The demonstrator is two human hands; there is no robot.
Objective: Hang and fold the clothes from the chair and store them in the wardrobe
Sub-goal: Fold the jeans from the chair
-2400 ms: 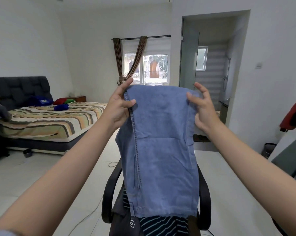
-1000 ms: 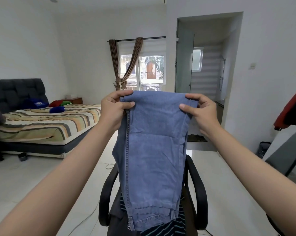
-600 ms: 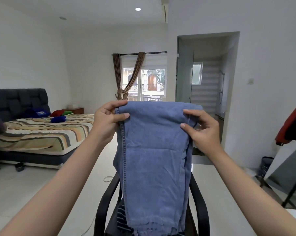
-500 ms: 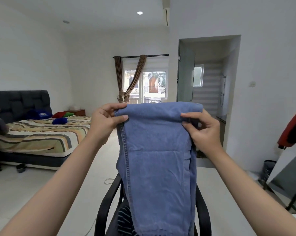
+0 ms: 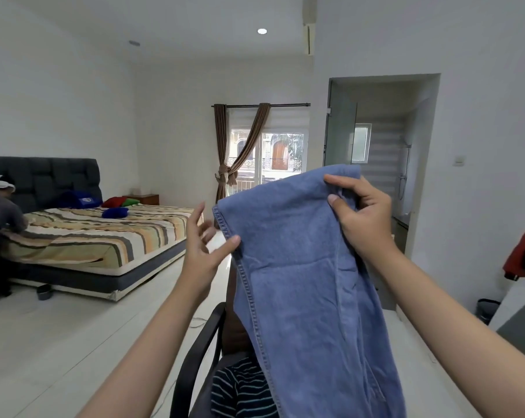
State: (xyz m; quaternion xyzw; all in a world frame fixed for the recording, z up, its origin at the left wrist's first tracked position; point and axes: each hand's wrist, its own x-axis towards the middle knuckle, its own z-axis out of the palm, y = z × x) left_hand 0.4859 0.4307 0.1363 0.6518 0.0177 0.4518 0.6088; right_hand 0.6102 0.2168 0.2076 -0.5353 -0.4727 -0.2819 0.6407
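- The right hand (image 5: 360, 212) is raised at upper right, forearm reaching up from the near right, fingers pinched closed on the top fold of the blue jeans (image 5: 303, 282).
- The left hand (image 5: 202, 245) is lifted beside the jeans' left seam, fingers spread loose; only its thumb touches the cloth.
- The jeans hang folded over the black chair (image 5: 194, 366), above a striped garment (image 5: 243, 390) on its seat.

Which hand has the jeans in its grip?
The right hand, pinching the jeans at their top. The left hand is open, only its thumb touching.
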